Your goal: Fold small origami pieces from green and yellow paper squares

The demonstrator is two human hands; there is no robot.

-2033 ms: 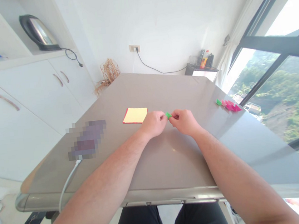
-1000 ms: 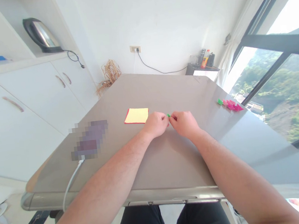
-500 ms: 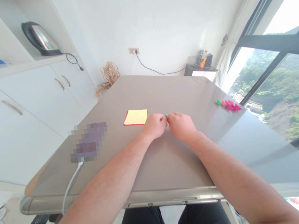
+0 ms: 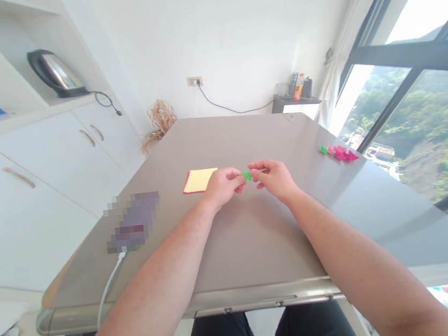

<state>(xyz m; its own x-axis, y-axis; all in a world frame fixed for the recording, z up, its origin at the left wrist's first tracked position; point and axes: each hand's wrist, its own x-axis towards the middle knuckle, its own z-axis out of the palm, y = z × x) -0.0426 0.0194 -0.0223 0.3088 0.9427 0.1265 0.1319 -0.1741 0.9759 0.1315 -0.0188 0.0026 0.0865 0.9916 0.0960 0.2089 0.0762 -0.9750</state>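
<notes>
A small folded green paper piece (image 4: 246, 175) is held between both my hands above the grey table (image 4: 255, 229). My left hand (image 4: 222, 186) pinches its left side with fingers curled. My right hand (image 4: 274, 177) pinches its right side with thumb and fingertips. A pad of yellow sticky notes (image 4: 200, 180) with a red bottom layer lies just left of my left hand.
A row of small folded pink and green paper pieces (image 4: 339, 153) sits near the table's right edge. A blurred flat device (image 4: 133, 221) with a white cable (image 4: 110, 283) lies at the left. White cabinets, a kettle (image 4: 53, 71) and a big window surround the table.
My hands pressed together over the green piece, nearly hiding it, then eased apart a little so it shows again. The camera view tilted slightly.
</notes>
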